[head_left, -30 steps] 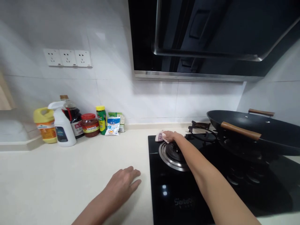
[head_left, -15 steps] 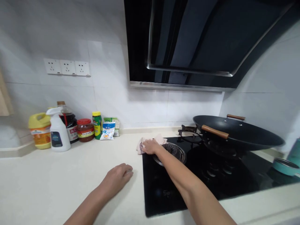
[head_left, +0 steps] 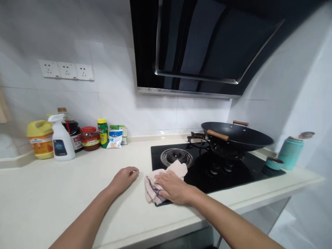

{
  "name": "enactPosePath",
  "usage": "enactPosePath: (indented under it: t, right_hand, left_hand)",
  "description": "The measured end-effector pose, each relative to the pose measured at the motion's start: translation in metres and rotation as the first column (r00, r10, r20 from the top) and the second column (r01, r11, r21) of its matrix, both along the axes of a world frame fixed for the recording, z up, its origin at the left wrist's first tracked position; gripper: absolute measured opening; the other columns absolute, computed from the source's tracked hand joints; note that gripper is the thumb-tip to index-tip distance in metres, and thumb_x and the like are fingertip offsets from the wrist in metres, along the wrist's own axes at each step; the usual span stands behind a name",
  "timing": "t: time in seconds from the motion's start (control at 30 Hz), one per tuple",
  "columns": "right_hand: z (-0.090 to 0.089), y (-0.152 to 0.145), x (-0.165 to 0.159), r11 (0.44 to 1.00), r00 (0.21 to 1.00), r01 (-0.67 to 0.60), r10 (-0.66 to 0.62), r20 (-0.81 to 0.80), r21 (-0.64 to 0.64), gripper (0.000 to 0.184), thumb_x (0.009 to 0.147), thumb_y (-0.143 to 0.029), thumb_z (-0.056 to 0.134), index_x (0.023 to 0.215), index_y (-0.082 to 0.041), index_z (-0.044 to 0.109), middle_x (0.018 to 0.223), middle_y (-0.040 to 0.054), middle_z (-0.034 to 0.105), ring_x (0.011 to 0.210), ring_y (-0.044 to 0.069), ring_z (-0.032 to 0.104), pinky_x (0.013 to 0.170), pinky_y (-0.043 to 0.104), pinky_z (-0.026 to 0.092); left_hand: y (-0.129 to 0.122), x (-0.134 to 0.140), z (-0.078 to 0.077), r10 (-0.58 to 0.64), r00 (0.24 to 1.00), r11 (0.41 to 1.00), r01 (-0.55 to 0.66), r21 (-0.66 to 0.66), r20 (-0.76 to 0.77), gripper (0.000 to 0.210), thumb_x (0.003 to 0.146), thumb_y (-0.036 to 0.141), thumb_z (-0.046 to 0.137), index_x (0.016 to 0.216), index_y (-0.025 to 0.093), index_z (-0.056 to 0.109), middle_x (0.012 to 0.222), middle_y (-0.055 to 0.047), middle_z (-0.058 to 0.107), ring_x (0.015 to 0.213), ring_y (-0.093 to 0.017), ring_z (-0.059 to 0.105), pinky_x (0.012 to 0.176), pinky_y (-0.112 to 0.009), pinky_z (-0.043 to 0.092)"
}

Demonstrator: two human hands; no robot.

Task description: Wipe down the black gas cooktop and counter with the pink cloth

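Note:
My right hand (head_left: 173, 187) presses a pale pink cloth (head_left: 178, 168) onto the front left corner of the black glass gas stove (head_left: 199, 180). The cloth is bunched under my fingers, and part of it hangs over the stove's left edge onto the countertop. Just behind the cloth lies the left burner (head_left: 176, 157), with its round metal ring bare. My left hand (head_left: 125, 179) rests on the cream countertop (head_left: 124, 214) left of the stove, its fingers loosely curled together with nothing seen in them.
A large black wok (head_left: 241, 137) with wooden handles sits on the right burner. Right of the stove stand a teal bowl (head_left: 274, 163) and a teal container (head_left: 291, 152). A white spray bottle (head_left: 62, 140), jars and packets line the back left wall. A range hood (head_left: 199, 48) hangs above.
My right hand has drawn the cloth from the stove's back left corner to its front left corner. The left hand stays on the countertop. The camera view has shifted, showing more on the right.

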State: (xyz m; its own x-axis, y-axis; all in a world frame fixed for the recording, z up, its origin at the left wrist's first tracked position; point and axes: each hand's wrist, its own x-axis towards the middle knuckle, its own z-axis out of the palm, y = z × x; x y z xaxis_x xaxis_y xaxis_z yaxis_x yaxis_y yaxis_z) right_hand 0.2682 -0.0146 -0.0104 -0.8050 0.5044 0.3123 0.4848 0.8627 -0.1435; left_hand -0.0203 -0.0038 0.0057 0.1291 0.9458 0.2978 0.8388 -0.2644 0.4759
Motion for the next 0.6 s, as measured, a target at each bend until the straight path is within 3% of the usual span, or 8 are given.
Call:
enactPosePath:
  t: [0.13, 0.27, 0.4, 0.53, 0.6]
  right_hand:
    - [-0.009, -0.039, 0.019, 0.996, 0.987, 0.088, -0.089, -0.133, -0.017, 0.017, 0.098, -0.028, 0.056, 0.114, -0.021, 0.06, 0.117, 0.0087, 0.067, 0.113, 0.024, 0.058, 0.103, 0.042, 0.037]
    - [-0.011, -0.063, 0.035, 0.988, 0.95, 0.157, -0.151, -0.272, -0.001, 0.01, 0.099, -0.027, 0.051, 0.1, -0.02, 0.058, 0.101, 0.0076, 0.065, 0.095, 0.022, 0.057, 0.09, 0.037, 0.039]
    - [-0.01, -0.084, 0.053, 0.981, 0.899, 0.169, -0.192, -0.394, -0.093, 0.016, 0.101, -0.031, 0.045, 0.1, -0.022, 0.058, 0.096, 0.0063, 0.064, 0.089, 0.021, 0.056, 0.085, 0.036, 0.04]
    - [-0.004, -0.088, 0.059, 0.961, 0.822, 0.073, -0.21, -0.529, -0.268, 0.022, 0.101, -0.039, 0.044, 0.104, -0.022, 0.058, 0.094, 0.0049, 0.065, 0.086, 0.021, 0.057, 0.08, 0.034, 0.044]
    - [0.005, -0.078, 0.055, 0.937, 0.704, -0.023, -0.233, -0.671, -0.35, 0.028, 0.1, -0.046, 0.044, 0.102, -0.022, 0.058, 0.09, 0.0032, 0.065, 0.083, 0.019, 0.059, 0.079, 0.033, 0.046]
  left_hand:
    - [-0.005, 0.004, 0.0, 0.054, 0.998, 0.998, -0.054, -0.008, -0.042, 0.046, 0.083, 0.051, 0.045, 0.099, 0.022, 0.076, 0.105, -0.008, 0.078, 0.097, -0.026, 0.07, 0.089, -0.034, 0.051]
    - [-0.019, 0.013, 0.011, 0.133, 0.985, 0.99, -0.138, -0.041, -0.107, 0.047, 0.081, 0.051, 0.046, 0.101, 0.021, 0.076, 0.106, -0.01, 0.078, 0.099, -0.028, 0.07, 0.086, -0.036, 0.051]
    - [-0.054, 0.022, 0.028, 0.014, 0.994, 0.992, -0.027, -0.127, -0.106, 0.048, 0.08, 0.054, 0.052, 0.105, 0.022, 0.076, 0.104, -0.008, 0.079, 0.092, -0.027, 0.072, 0.082, -0.034, 0.053]
    - [-0.1, 0.022, 0.033, -0.081, 0.995, 0.988, 0.073, -0.138, -0.056, 0.052, 0.083, 0.061, 0.053, 0.109, 0.023, 0.075, 0.109, -0.008, 0.078, 0.097, -0.027, 0.072, 0.085, -0.034, 0.055]
    - [-0.118, 0.017, 0.03, -0.043, 0.998, 0.995, 0.04, -0.091, -0.036, 0.051, 0.083, 0.062, 0.053, 0.107, 0.023, 0.076, 0.107, -0.008, 0.078, 0.098, -0.027, 0.072, 0.086, -0.034, 0.056]
